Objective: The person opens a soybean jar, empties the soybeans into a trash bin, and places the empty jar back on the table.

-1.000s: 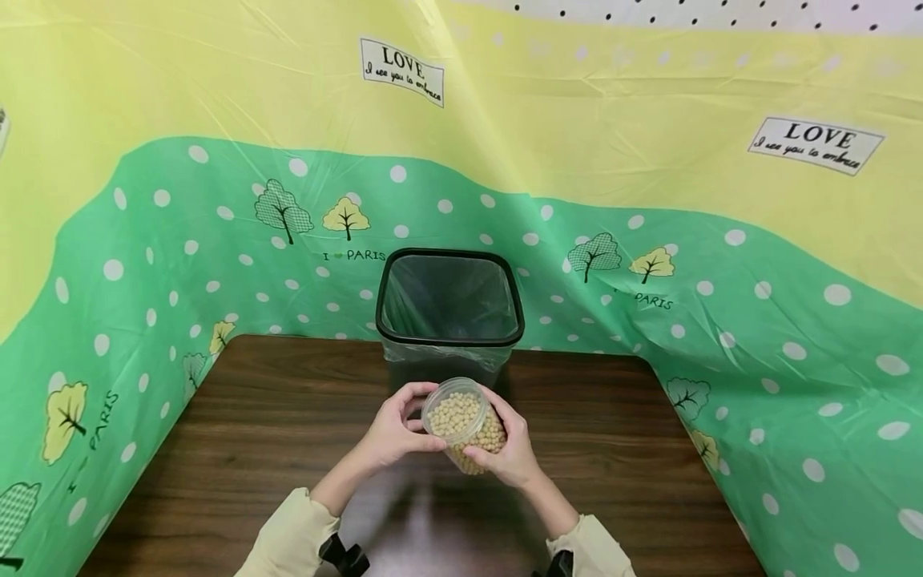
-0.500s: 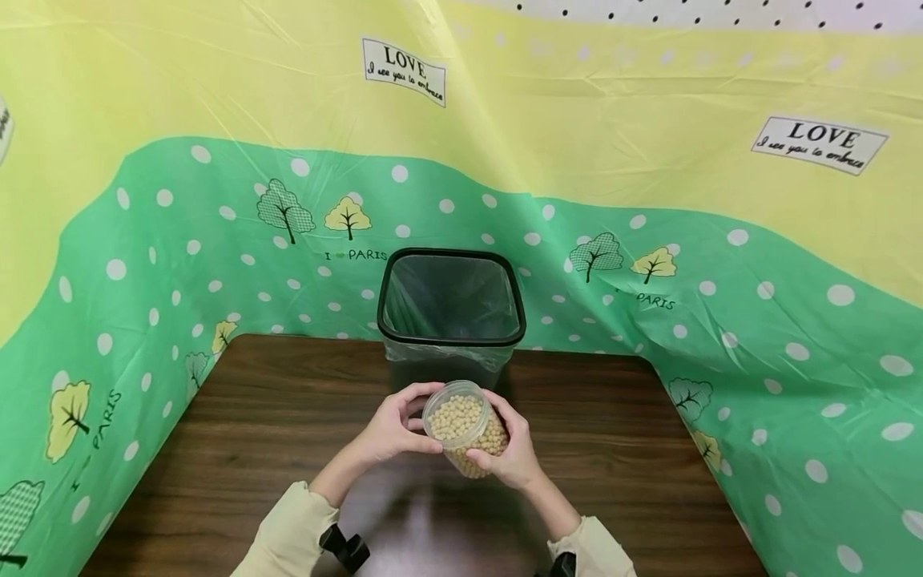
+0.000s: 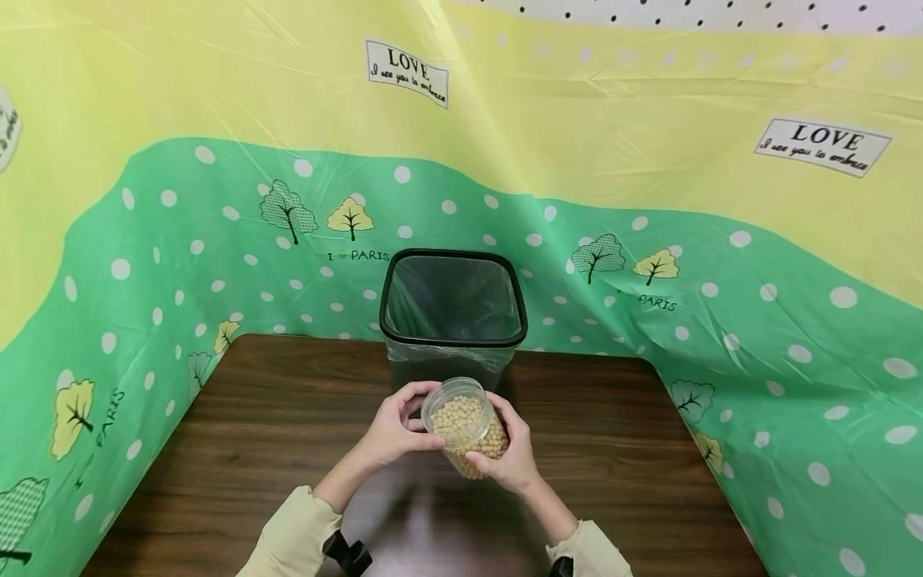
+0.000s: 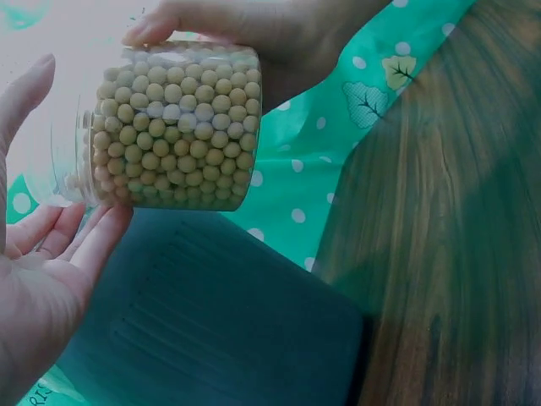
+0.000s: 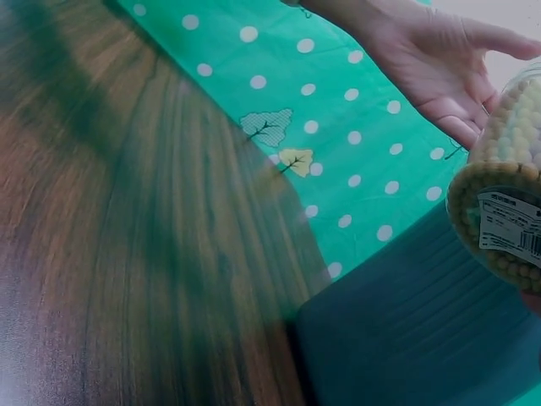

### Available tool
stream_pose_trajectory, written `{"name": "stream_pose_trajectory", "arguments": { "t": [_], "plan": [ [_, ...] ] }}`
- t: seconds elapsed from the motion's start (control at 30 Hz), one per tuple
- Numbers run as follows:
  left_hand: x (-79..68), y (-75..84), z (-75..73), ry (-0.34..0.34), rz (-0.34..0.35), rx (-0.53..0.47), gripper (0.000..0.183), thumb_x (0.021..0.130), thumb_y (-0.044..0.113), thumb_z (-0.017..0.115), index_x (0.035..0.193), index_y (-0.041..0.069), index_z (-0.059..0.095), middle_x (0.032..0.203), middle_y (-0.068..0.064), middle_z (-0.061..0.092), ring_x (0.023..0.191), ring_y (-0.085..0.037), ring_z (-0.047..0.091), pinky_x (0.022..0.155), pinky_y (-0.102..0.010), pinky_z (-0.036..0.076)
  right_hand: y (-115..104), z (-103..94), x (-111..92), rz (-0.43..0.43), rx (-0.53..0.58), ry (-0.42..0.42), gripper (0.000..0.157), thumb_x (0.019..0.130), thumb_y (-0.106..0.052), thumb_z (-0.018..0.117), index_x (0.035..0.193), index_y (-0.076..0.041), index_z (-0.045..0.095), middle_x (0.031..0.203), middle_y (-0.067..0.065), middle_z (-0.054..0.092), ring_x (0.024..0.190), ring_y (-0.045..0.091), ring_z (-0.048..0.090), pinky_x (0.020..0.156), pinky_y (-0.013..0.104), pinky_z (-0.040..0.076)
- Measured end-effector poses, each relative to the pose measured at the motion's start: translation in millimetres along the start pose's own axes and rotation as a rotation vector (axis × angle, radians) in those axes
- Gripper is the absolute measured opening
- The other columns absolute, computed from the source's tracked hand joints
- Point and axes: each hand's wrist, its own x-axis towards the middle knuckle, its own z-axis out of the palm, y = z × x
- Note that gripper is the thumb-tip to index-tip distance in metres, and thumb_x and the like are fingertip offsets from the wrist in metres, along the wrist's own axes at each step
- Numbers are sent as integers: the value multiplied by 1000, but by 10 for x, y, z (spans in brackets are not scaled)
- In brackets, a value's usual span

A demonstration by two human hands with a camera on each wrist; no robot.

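Both hands hold a clear plastic jar of round beige beans (image 3: 492, 439) over the table, tilted with its top toward the left hand. The right hand (image 3: 515, 461) grips the jar's body from the right, thumb in front. With thumb and fingers spread round the clear lid (image 4: 49, 156), the left hand (image 3: 392, 429) holds the top end. Beans show through the lid in the head view. In the left wrist view the jar lies sideways, the right hand (image 4: 292, 42) above it. A white label (image 5: 510, 224) is on the jar's base; the right hand is mostly cut off there.
A dark square trash bin (image 3: 453, 340) lined with a clear bag stands at the table's back edge, just beyond the jar. The brown wooden table (image 3: 288, 417) is bordered at back and sides by a green and yellow printed cloth (image 3: 216, 184).
The clear lid stands slightly farther out from the jar's body than half a second ago. Both hands keep nearly the same place, and the head view has shifted a little.
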Motion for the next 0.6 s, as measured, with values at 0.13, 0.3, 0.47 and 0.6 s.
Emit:
{"name": "stream_pose_trajectory", "arguments": {
  "t": [0.13,0.3,0.47,0.6],
  "plan": [
    [-21,20,-49,28,22,4,73,70,8,78,124,-17,36,121,-38,40,104,-13,56,71,-31,53,14,1,-8,-30,17,19,77,70,-40,75,123,9,46,113,22,55,101,14,55,86,20,43],
    [-90,57,-206,74,71,21,70,71,1,76,122,-21,34,121,-17,53,108,-9,55,75,-27,52,-83,-26,20,-60,21,34,74,70,-33,76,119,13,46,111,30,53,101,16,55,87,20,43],
    [-262,52,-450,147,59,89,65,70,-8,72,121,-21,34,118,5,56,106,-5,55,80,-25,50,-254,-68,65,-72,-21,69,72,71,-33,75,114,18,47,105,34,53,99,15,56,86,18,42],
    [-472,9,-642,245,-52,215,62,69,-11,71,122,-17,40,119,-11,54,102,-3,56,80,-23,50,-171,-105,28,-111,-54,94,74,70,-35,76,114,18,48,105,32,54,98,16,57,86,18,43]
  ]
}}
